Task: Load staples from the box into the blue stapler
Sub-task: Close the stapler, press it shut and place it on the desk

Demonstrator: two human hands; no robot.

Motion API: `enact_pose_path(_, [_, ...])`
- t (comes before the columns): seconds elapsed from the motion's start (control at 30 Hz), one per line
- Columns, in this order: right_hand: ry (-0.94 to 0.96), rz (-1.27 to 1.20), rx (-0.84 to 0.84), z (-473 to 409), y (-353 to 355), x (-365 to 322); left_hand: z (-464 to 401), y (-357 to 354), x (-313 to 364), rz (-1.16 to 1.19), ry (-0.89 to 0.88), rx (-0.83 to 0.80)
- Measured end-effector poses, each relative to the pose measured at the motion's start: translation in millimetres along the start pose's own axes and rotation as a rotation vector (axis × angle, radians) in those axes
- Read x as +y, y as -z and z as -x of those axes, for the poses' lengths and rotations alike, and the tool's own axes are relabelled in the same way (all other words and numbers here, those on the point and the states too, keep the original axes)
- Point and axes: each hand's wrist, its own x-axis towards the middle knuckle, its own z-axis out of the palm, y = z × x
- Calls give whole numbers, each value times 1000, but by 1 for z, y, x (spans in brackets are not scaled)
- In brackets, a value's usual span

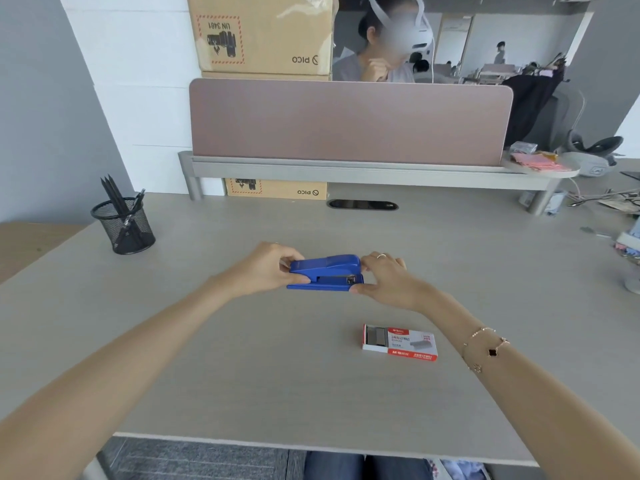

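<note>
Blue stapler held between left hand and right hand.

Upper carton: "PICO" with logo and "UN 3481" inside a red hatched label, both printed upside down. Lower carton: "PICO", also inverted. Staple box: red lettering, "24/6" partly legible; remaining print too small to read.

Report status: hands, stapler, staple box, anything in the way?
Left hand and right hand both grip the blue stapler, one at each end. Staple box partly slid open, untouched, nearer the person. Nothing between them.
</note>
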Motion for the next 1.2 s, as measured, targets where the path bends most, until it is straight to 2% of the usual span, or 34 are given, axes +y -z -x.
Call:
enact_pose_path(0.33, [-25,-76,13,-85,12,40,-93,15,-28,-24,-13,8])
enact_pose_path(0.73, [-42,-170,15,-225,-7,78,-219,38,-104,-25,5,-1])
enact_pose_path(1.0, [-89,-154,7,-300,-30,95,-265,49,-151,-35,19,33])
enact_pose_path(1.2, [-68,-178,16,-323,-36,96,-282,55,-170,-48,43,38])
